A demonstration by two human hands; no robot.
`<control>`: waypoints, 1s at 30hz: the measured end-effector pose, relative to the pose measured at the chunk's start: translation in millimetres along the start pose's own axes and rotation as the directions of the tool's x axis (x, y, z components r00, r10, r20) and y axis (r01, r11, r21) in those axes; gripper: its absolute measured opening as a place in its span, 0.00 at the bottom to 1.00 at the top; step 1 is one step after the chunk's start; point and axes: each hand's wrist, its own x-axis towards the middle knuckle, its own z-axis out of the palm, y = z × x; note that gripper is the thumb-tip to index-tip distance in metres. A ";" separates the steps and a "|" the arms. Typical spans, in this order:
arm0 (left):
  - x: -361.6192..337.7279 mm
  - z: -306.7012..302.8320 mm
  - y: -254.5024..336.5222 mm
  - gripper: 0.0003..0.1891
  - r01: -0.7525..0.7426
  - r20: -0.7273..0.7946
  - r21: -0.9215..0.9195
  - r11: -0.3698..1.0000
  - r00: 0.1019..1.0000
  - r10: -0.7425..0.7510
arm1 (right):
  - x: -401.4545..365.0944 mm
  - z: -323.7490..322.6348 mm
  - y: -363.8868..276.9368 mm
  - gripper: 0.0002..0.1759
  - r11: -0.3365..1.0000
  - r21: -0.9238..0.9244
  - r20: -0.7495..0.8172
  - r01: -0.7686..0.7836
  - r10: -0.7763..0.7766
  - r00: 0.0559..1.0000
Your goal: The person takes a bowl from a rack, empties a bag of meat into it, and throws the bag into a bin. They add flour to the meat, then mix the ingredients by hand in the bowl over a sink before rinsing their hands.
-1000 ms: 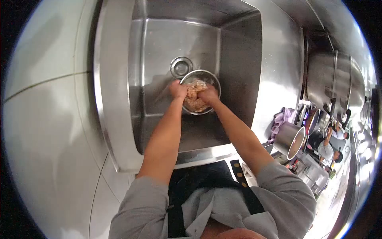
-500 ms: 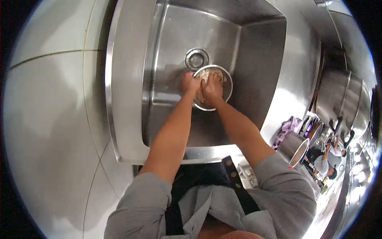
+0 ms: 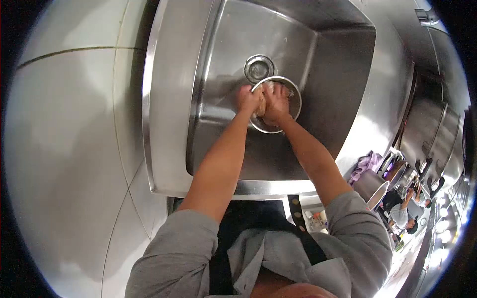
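Observation:
A round metal bowl (image 3: 299,105) stands in the steel sink, just below the drain. My left hand (image 3: 248,100) is closed on the bowl's left rim, its fingertips partly hidden. Inside the bowl, my right hand (image 3: 276,105) presses down with its fingers curled into pale, wet grains that look like rice (image 3: 290,93). Most of the rice is hidden under that hand, close beside the left one.
The deep sink (image 3: 226,47) surrounds the bowl, with its drain (image 3: 259,68) just above. On the right stand a large pot (image 3: 370,187), a purple cloth (image 3: 365,165) and other cookware. Another person (image 3: 399,212) is farther off at the right.
The view has shifted, so the sink sits farther right in the picture. My right hand has moved toward the left side of the bowl, covering more of the rice. The left hand stays at the rim.

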 end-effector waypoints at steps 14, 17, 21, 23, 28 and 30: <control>11.0 0.4 3.4 0.08 -0.116 0.053 0.006 0.993 0.992 0.115 | -74.6 -43.8 -17.6 0.32 0.946 0.232 -0.274 -0.227 0.288 0.918; 10.2 1.8 5.9 0.08 -0.070 0.062 -0.049 0.996 0.995 0.073 | -41.2 -13.3 -2.7 0.28 0.975 0.197 -0.114 0.107 -0.085 0.990; 24.0 12.5 0.2 0.07 -0.140 0.060 -0.030 0.990 0.988 0.142 | 5.0 26.6 -3.7 0.20 0.969 0.156 0.031 -0.192 0.190 0.981; 22.1 21.7 -3.9 0.06 -0.114 0.067 -0.040 0.993 0.991 0.116 | -6.6 42.4 -4.9 0.19 0.942 0.155 0.068 -0.299 0.292 0.954; 23.4 6.7 6.6 0.07 -0.173 0.144 0.044 0.984 0.976 0.165 | -32.0 -27.1 10.0 0.17 0.844 0.530 -0.033 -0.083 0.118 0.992; 24.8 11.3 4.1 0.07 -0.124 0.163 -0.015 0.992 0.979 0.125 | -38.1 -26.0 23.6 0.13 0.863 0.481 0.107 -0.152 0.115 0.988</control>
